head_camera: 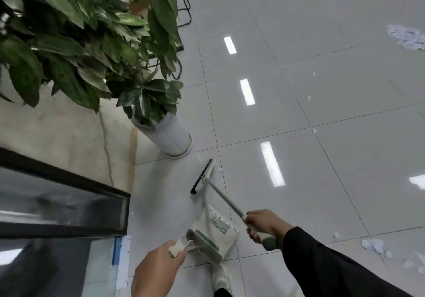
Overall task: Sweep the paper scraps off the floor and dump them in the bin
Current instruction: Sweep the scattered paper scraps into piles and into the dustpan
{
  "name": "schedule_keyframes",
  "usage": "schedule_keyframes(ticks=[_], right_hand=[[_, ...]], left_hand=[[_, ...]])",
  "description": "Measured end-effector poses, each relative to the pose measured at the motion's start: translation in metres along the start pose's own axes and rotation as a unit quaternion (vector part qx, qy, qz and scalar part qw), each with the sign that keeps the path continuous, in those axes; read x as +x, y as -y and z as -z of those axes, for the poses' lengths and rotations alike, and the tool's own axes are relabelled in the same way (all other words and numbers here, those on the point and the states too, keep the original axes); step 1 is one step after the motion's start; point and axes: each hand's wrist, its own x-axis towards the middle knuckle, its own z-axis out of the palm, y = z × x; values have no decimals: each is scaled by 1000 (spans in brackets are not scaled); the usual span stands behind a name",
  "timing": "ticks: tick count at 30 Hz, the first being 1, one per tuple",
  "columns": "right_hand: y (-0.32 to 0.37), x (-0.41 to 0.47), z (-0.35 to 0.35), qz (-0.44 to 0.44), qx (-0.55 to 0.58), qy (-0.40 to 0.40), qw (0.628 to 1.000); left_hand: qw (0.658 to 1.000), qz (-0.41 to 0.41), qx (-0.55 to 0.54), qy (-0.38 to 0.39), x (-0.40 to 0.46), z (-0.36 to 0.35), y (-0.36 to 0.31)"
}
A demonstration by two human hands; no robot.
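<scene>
A: Far left, a dark-framed glass panel (64, 207) runs along the floor edge. Above it, a leafy potted plant (92, 44) in a tall white ribbed pot (170, 136) stands on the tile floor (299, 136).

B: Hands?

A: The left hand (156, 269) grips the pale handle of a white dustpan (213, 230), fingers curled round it. The pan sits low over the tiles, just in front of a white shoe (220, 278). Whether its lip touches the floor cannot be told.

B: And the broom?

A: The right hand (264, 225), in a black sleeve (333, 269), is clamped round the grip of a short broom (204, 177). Its metal shaft angles away to a black-bristled head lying near the base of the pot, just beyond the dustpan. One small scrap (220, 169) lies just beside the head.

B: Paper scraps?

A: Mostly to the right. A few single pieces are scattered on the tiles mid-right (308, 98). One heap of torn paper (407, 38) lies at the upper right edge, another cluster of scraps (377, 246) at lower right, well apart from the broom head.

B: Anything else?

A: Black wire chair legs (184, 9) behind the plant. Ceiling-light reflections (247, 92) streak the glossy tiles.
</scene>
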Motion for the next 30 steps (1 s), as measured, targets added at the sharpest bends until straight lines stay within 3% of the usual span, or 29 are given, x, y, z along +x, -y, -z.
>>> schedule_keyframes(ticks=[4, 9, 15, 23, 30], right_hand=[[-20, 27, -12, -58, 80, -53, 994], [-47, -6, 7, -53, 154, -131, 978], [-56, -59, 36, -32, 141, -227, 963], [-84, -84, 71, -73, 185, -261, 945], [-144, -143, 140, -106, 252, -316, 908]], left_hand=[[1000, -12, 26, 3, 40, 16, 33], [996, -84, 40, 16, 69, 47, 26], [987, -152, 36, 24, 90, 64, -7], [985, -167, -6, 32, 104, 58, -30], [966, -250, 44, 58, 93, 34, -100]])
